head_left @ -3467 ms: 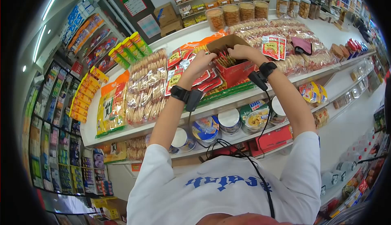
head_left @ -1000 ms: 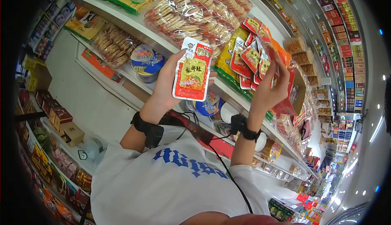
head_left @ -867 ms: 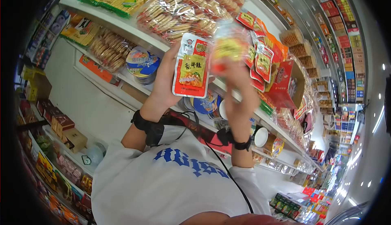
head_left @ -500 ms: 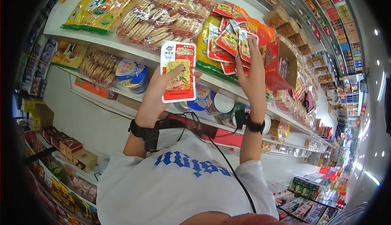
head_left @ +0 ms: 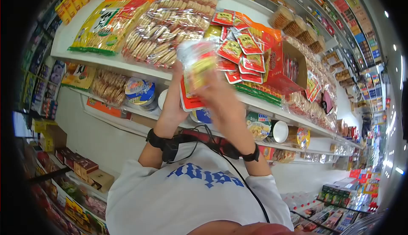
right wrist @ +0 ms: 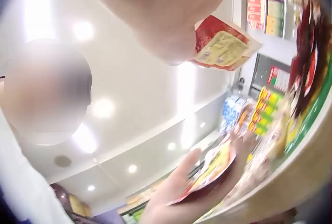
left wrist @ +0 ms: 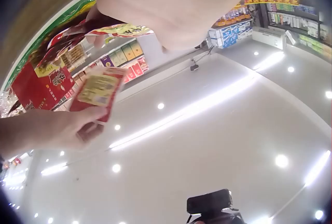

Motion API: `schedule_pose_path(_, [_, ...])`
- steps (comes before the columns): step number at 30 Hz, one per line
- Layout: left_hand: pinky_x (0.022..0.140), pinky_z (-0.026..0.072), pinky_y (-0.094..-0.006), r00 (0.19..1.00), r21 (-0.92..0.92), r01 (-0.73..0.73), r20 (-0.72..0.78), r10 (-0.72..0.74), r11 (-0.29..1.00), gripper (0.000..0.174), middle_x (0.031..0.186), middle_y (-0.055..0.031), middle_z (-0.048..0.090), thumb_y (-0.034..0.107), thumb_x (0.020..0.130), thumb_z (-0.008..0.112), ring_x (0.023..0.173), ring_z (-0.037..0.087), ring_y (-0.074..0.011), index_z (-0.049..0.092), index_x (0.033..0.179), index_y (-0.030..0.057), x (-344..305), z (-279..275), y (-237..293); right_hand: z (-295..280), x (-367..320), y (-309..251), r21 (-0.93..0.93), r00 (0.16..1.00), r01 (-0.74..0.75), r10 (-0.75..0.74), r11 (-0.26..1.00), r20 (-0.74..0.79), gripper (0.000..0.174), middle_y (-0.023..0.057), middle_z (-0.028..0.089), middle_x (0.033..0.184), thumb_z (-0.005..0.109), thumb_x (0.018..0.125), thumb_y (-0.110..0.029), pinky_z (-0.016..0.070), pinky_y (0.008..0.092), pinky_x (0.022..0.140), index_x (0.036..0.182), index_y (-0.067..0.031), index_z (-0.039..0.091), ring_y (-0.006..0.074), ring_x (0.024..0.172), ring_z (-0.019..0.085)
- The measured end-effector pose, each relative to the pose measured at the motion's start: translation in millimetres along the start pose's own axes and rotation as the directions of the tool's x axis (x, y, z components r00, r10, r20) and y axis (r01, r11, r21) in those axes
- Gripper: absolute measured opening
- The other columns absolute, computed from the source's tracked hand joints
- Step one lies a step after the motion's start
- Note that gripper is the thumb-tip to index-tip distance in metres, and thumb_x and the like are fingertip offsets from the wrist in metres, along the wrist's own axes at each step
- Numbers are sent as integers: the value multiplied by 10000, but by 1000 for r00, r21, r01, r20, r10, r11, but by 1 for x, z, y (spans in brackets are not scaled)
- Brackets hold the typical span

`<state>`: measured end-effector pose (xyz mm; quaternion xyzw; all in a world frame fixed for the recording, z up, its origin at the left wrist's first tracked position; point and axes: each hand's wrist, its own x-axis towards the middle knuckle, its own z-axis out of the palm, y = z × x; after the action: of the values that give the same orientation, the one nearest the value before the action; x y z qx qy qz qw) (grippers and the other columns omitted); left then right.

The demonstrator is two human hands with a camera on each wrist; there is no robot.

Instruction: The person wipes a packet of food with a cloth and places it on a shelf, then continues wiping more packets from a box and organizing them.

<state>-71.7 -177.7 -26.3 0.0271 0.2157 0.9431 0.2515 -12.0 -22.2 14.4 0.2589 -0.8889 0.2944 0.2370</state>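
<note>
My left hand (head_left: pixel 171 107) holds a red packet (head_left: pixel 187 99), mostly covered in the head view by another one. The blurred right hand (head_left: pixel 221 105) pinches a red and yellow packet (head_left: pixel 199 67) in front of it. In the left wrist view, the right hand (left wrist: pixel 54 130) grips its packet (left wrist: pixel 98 93) apart from the left hand (left wrist: pixel 171 9). The right wrist view has the right hand (right wrist: pixel 166 19) with its packet (right wrist: pixel 223 46) above the left hand (right wrist: pixel 181 198), whose fingers curl round a packet (right wrist: pixel 215 164). Loose red packets (head_left: pixel 248 45) lie beside an open red box (head_left: pixel 277 67).
Bagged round biscuits (head_left: pixel 170 26) and a yellow bag (head_left: pixel 108 22) lie on the white shelf (head_left: pixel 63 56). Instant noodle tubs (head_left: pixel 140 91) stand on the shelf below. A black cable (head_left: pixel 242 175) hangs across the shirt. Small boxes (head_left: pixel 85 169) sit at the lower left.
The right hand has come from the loose packets toward the left hand, with a packet now in its fingers. The left hand still holds its packet. The head view has shifted slightly.
</note>
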Motion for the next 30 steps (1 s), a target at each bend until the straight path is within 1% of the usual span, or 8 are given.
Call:
schedule_pose_path(3, [991,565,-472,999,137,-21,-44,27,990,503,1290,-259,628,307,1062,539,1163,667,-374,453,1441,-13,4,6,-7,3,-8,-20,103,994,-26,15,994,111,474,224,508,1503,737,828,13,439,454,1115,1286,-54,635,383,1418,475])
schedule_pose_path(9, [784,616,-334,988,395,-90,-83,133,914,343,1133,-98,708,172,1005,671,954,725,-173,582,1293,8,2,45,-28,-32,-31,12,555,779,-361,570,749,-262,621,232,498,1481,745,925,-161,473,415,1049,1454,-7,458,322,1380,502])
schedule_pose_path(10, [813,610,-327,989,430,-104,-50,138,897,318,1113,-80,707,165,1001,678,929,710,-142,600,1268,10,1,59,-38,-40,-37,18,683,751,-465,660,563,-32,624,228,580,1385,711,960,-171,517,376,970,1469,39,418,248,1271,581])
schedule_pose_path(17, [801,546,-270,934,772,-176,326,-143,611,399,1146,-55,680,203,1009,679,984,657,-98,554,1331,4,35,111,-78,-70,-69,25,659,644,-294,653,693,-399,421,118,696,1155,678,992,-138,549,293,858,1348,39,541,144,999,673])
schedule_pose_path(18, [861,548,-320,868,814,-421,489,-82,400,381,1161,-62,679,220,1033,637,1028,653,-134,545,1333,4,45,119,-78,-82,-77,26,603,571,-354,676,715,-466,410,115,697,1143,683,991,-143,549,286,851,1336,34,550,145,986,677])
schedule_pose_path(21, [988,493,-306,801,703,-501,598,-37,505,356,1234,-80,680,142,1037,586,1106,638,-156,554,1366,9,87,146,-86,-134,-92,42,538,345,-359,644,763,-683,395,110,701,1111,687,992,-160,551,285,840,1316,26,559,150,976,680])
schedule_pose_path(24, [1075,449,-359,676,728,-667,682,-278,163,334,1281,-103,669,95,1001,539,1216,612,-219,611,1322,37,144,182,-90,-191,-81,63,187,404,-506,423,842,-811,404,140,703,1114,686,992,-172,554,325,831,1309,32,540,163,972,684])
schedule_pose_path(30, [1183,324,-555,223,75,-967,705,-673,-243,412,1466,-146,532,224,953,458,1450,388,-355,665,1268,57,245,165,-156,-229,-60,128,-174,575,-680,371,713,-729,446,258,706,1082,675,973,-219,553,432,809,1352,-40,523,360,954,719])
